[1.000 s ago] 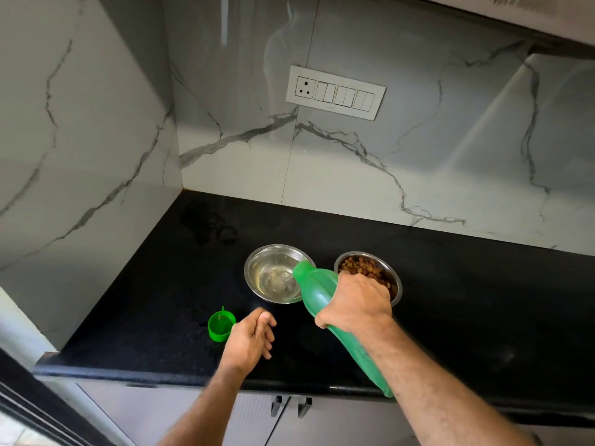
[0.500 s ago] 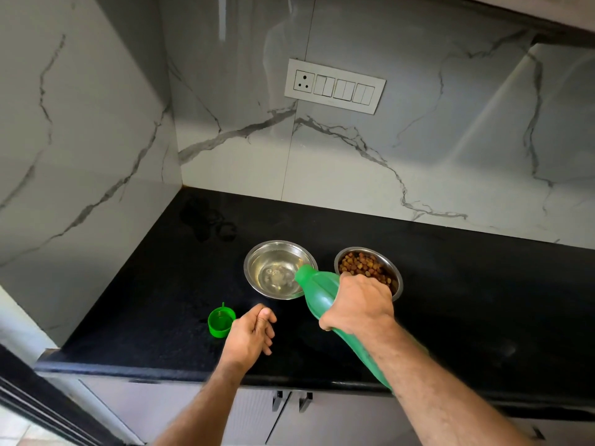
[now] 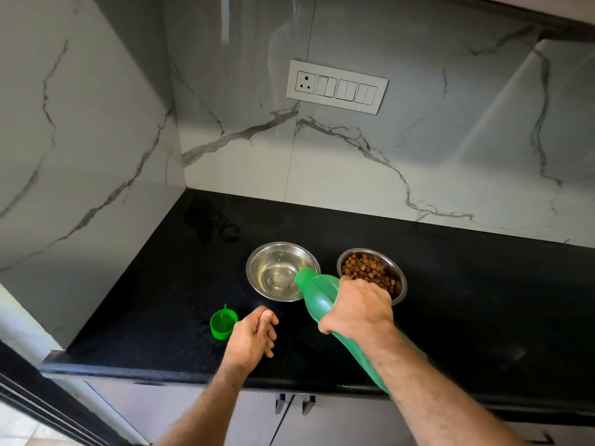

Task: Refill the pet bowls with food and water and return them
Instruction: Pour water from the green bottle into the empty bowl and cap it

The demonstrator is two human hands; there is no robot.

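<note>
Two steel bowls stand side by side on the black counter (image 3: 467,300). The left bowl (image 3: 277,270) holds a little water. The right bowl (image 3: 373,275) is filled with brown kibble. My right hand (image 3: 359,305) grips a green plastic bottle (image 3: 318,288), tilted with its mouth over the water bowl's near-right rim. The bottle's green cap (image 3: 222,323) lies upside down on the counter. My left hand (image 3: 254,338) rests just right of the cap with fingers loosely curled, holding nothing.
Marble walls close the counter at the back and left. A switch panel (image 3: 336,86) sits on the back wall. Wet ring marks (image 3: 211,225) show in the counter's back corner. Cabinet doors with handles (image 3: 294,403) run below the front edge.
The bottle stays tilted over the water bowl and both hands hold their places; only the view has shifted slightly.
</note>
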